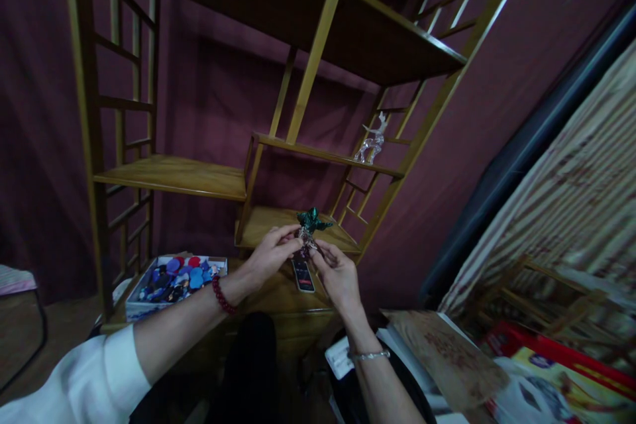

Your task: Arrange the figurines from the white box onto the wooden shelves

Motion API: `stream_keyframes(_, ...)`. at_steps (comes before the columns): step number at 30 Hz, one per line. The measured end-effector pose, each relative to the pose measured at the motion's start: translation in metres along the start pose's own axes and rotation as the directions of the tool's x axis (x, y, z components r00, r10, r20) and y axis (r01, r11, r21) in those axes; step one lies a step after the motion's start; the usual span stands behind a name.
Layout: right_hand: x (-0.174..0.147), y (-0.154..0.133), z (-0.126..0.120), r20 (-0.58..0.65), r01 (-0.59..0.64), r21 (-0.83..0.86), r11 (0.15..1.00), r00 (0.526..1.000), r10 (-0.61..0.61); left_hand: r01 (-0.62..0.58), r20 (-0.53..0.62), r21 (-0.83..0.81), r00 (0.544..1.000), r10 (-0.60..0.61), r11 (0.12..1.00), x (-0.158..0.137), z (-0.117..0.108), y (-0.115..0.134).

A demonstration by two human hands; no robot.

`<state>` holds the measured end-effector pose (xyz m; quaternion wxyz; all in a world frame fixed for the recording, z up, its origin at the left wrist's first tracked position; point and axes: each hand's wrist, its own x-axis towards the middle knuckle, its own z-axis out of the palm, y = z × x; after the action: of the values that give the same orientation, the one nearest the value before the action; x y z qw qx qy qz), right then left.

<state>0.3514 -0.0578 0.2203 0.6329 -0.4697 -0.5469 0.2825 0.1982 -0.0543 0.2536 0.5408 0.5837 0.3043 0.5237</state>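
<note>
A small figurine (309, 224) is held up between both hands in front of the lower shelf. Its upper part is shiny dark green with pieces spreading sideways; the lower part is brownish and too fine to make out. My left hand (274, 250), below a dark red bead bracelet, pinches it from the left. From the right, the fingers of my right hand (338, 273) close on its lower part; that wrist wears a silver bracelet. Just beneath the hands a phone (303, 275) with a lit dark screen lies on the wooden surface.
A box (142, 308) full of blue, red and purple pieces stands at the left. The wooden shelf unit (171, 173) rises ahead, with a clear deer ornament (371, 142) on its right shelf. At lower right are a cardboard piece (442, 351), a plastic bag and a red-yellow box (571, 371).
</note>
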Motion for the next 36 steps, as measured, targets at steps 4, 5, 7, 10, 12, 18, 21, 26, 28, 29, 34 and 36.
stream_keyframes(4, 0.006, -0.011, -0.007, 0.005, 0.032, -0.025, 0.999, 0.999, -0.032, -0.053, -0.004, 0.044, 0.999, 0.053, 0.998, 0.005, 0.004, 0.007)
stream_keyframes(5, 0.007, -0.014, -0.008, 0.006, 0.035, -0.032, 0.999, 0.999, -0.035, -0.065, -0.002, 0.051, 0.998, 0.065, 0.997, 0.007, 0.005, 0.008)
stream_keyframes(7, 0.010, -0.020, -0.012, 0.003, 0.035, -0.041, 0.999, 0.999, -0.035, -0.085, 0.005, 0.061, 0.996, 0.085, 0.995, 0.011, 0.008, 0.012)
stream_keyframes(10, 0.013, -0.029, -0.018, 0.003, 0.057, -0.067, 0.996, 0.998, -0.057, -0.105, 0.042, 0.073, 0.994, 0.102, 0.992, 0.016, 0.012, 0.017)
stream_keyframes(12, 0.016, -0.034, -0.023, 0.009, 0.087, -0.111, 0.990, 0.996, -0.087, -0.124, 0.072, 0.069, 0.990, 0.119, 0.990, 0.020, 0.015, 0.022)
stream_keyframes(18, 0.026, -0.051, -0.039, -0.001, 0.139, -0.224, 0.965, 0.990, -0.143, -0.183, 0.116, 0.071, 0.978, 0.175, 0.980, 0.031, 0.026, 0.035)
stream_keyframes(21, 0.032, -0.060, -0.046, -0.019, 0.157, -0.259, 0.953, 0.986, -0.168, -0.201, 0.145, 0.076, 0.971, 0.188, 0.977, 0.036, 0.033, 0.043)
stream_keyframes(26, 0.043, -0.075, -0.056, -0.043, 0.170, -0.307, 0.936, 0.980, -0.192, -0.253, 0.191, -0.005, 0.949, 0.249, 0.968, 0.046, 0.041, 0.056)
stream_keyframes(28, 0.046, -0.080, -0.060, -0.065, 0.185, -0.338, 0.923, 0.974, -0.219, -0.273, 0.198, -0.009, 0.942, 0.270, 0.962, 0.050, 0.044, 0.062)
stream_keyframes(29, 0.048, -0.083, -0.062, -0.073, 0.196, -0.354, 0.914, 0.969, -0.236, -0.283, 0.202, -0.009, 0.939, 0.279, 0.959, 0.052, 0.045, 0.064)
stream_keyframes(34, 0.057, -0.099, -0.068, -0.078, 0.270, -0.402, 0.875, 0.942, -0.326, -0.328, 0.204, -0.007, 0.924, 0.322, 0.945, 0.063, 0.053, 0.077)
stream_keyframes(36, 0.062, -0.105, -0.070, -0.074, 0.287, -0.414, 0.864, 0.935, -0.346, -0.335, 0.209, 0.002, 0.922, 0.327, 0.942, 0.068, 0.056, 0.083)
